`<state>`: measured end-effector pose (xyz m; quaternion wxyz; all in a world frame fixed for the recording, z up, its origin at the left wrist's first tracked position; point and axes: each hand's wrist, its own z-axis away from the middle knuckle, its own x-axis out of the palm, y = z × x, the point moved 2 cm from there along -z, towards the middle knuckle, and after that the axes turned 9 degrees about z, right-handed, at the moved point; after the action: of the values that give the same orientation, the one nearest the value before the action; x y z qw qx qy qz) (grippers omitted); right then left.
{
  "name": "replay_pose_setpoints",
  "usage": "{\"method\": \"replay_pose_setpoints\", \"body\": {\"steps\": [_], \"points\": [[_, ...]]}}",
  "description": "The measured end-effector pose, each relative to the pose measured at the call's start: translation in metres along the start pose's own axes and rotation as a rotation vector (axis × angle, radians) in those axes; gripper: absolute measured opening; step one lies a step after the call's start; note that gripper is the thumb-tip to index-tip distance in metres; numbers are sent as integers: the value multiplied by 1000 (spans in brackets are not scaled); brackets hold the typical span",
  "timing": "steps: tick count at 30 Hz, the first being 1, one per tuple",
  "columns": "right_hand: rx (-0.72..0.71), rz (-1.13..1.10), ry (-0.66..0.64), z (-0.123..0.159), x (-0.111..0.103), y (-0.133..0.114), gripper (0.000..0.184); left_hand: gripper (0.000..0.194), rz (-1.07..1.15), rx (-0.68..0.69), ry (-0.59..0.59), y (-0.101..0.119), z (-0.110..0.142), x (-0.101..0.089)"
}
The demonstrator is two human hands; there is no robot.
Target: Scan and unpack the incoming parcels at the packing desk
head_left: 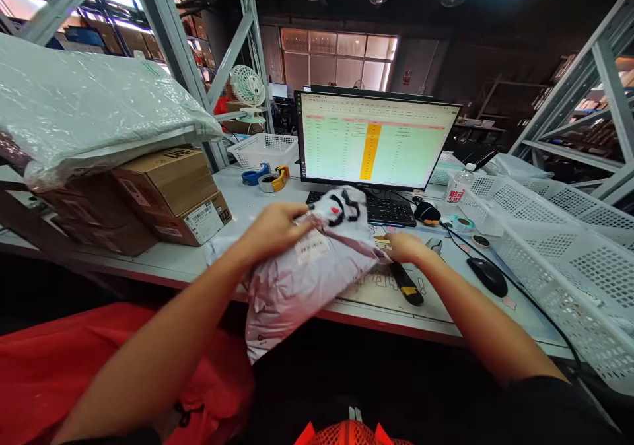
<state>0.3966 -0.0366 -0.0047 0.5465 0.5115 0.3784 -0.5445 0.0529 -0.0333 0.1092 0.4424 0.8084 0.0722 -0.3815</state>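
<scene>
A white plastic mailer bag (292, 286) with a label and black print hangs tilted over the desk's front edge. My left hand (280, 228) is closed on its upper left part, thumb on top. At the bag's right corner, my right hand (403, 247) has its fingers pinched together on the plastic. A black and yellow utility knife (407, 285) lies on the desk mat just below my right hand. Behind the bag's raised top edge, part of the black keyboard (391, 210) is covered. What the bag contains is hidden.
A monitor (376, 141) stands at the back. Cardboard boxes (168, 187) under a plastic-wrapped pack (99, 102) fill the left. Tape dispensers (272, 179) sit behind. To the right are a mouse (487, 276), bottle (460, 184) and white baskets (569, 260). Red fabric (208, 379) lies below left.
</scene>
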Motion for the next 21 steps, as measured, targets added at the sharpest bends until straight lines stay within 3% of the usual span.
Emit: {"method": "replay_pose_setpoints", "body": {"steps": [3, 5, 7, 10, 13, 15, 18, 21], "points": [[-19, 26, 4, 55, 27, -7, 62, 36, -367, 96, 264, 26, 10, -34], [2, 34, 20, 78, 39, -6, 66, 34, -592, 248, 317, 43, 23, -32], [38, -23, 77, 91, 44, 1, 63, 29, -694, 399, 199, 48, 40, -5], [126, -334, 246, 101, 36, 25, 58, 27, -693, 495, -33, 24, 73, 63], [185, -745, 374, 112, 10, 54, 61, 20, -625, 518, -201, -14, 111, 131], [122, -914, 428, 121, -17, 63, 61, 20, -575, 501, -268, -31, 133, 164], [-109, -935, 416, 132, -67, 47, 57, 22, -470, 445, -329, -38, 149, 191], [-434, -747, 241, 132, -112, -9, 51, 20, -335, 379, -371, -38, 148, 198]]}}
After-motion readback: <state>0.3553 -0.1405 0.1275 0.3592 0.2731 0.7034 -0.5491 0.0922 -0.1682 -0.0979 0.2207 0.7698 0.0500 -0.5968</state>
